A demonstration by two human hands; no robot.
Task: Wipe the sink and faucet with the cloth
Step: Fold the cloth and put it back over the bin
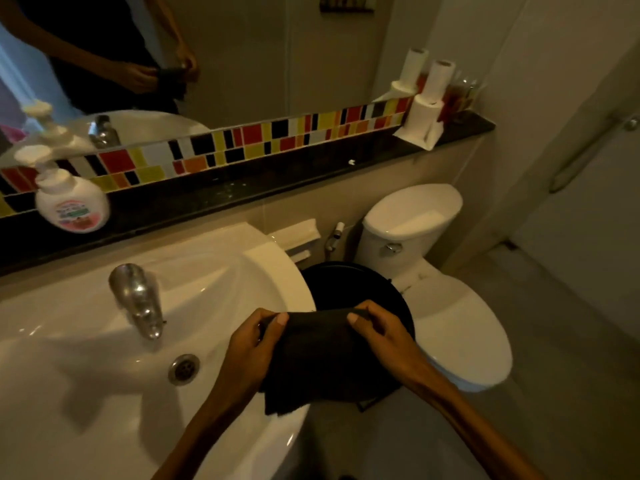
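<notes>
the white sink (86, 341) fills the lower left of the view, its basin dry-looking and glossy, with the round metal drain (184, 368) near the middle. to its right stands a white toilet (460, 327) with the lid down, and between the two sits a round black bin (346, 282), partly hidden by the hands. behind the sink runs a dark ledge (311, 174) under a strip of coloured tiles and a mirror (242, 57); a white soap pump bottle (71, 202) stands on the ledge at the left, and paper rolls (424, 112) stand at its far right end. the chrome faucet (138, 299) rises from the back of the sink and points toward the drain. the dark cloth (311, 358) hangs in the air over the sink's right rim, touching neither basin nor faucet. the left hand (252, 344) pinches its upper left corner between thumb and fingers, and the right hand (377, 327) pinches the upper right corner the same way, so each grip holds the cloth stretched between them.
</notes>
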